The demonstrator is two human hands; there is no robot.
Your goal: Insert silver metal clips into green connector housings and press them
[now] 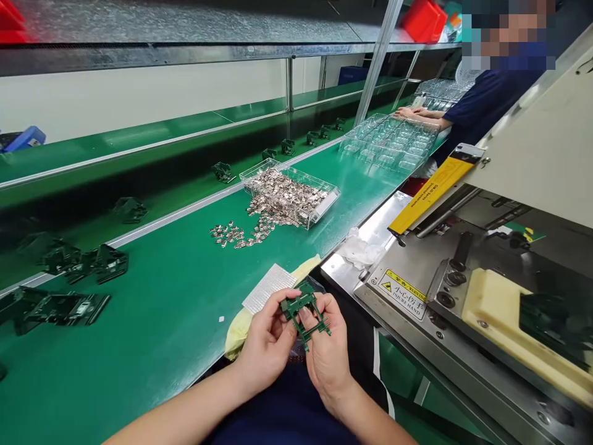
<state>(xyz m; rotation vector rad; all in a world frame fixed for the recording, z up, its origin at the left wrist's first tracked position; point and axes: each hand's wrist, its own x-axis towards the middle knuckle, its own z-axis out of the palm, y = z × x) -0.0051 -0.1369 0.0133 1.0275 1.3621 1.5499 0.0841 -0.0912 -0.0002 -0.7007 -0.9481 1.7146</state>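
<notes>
Between both hands, close above my lap at the table's front edge, is a dark green plastic frame part (303,312) with thin bars. My left hand (271,337) grips its left end, fingers curled and partly hidden behind it. On the other side my right hand (328,346) holds the frame, its thumb pressed on the middle. Just beyond the hands lies a sheet of small white squares (269,287) on a yellow cloth (238,334). Farther off, a clear plastic tray (324,207) holds many small metal pieces (282,191), some spilled onto the green table (180,278).
Similar dark parts (65,307) lie along the conveyor belt (171,188) at left and back. To the right stands a metal machine (398,278) with a warning label and a yellow bar (433,191). A co-worker's hands (412,114) touch clear blister trays (389,142).
</notes>
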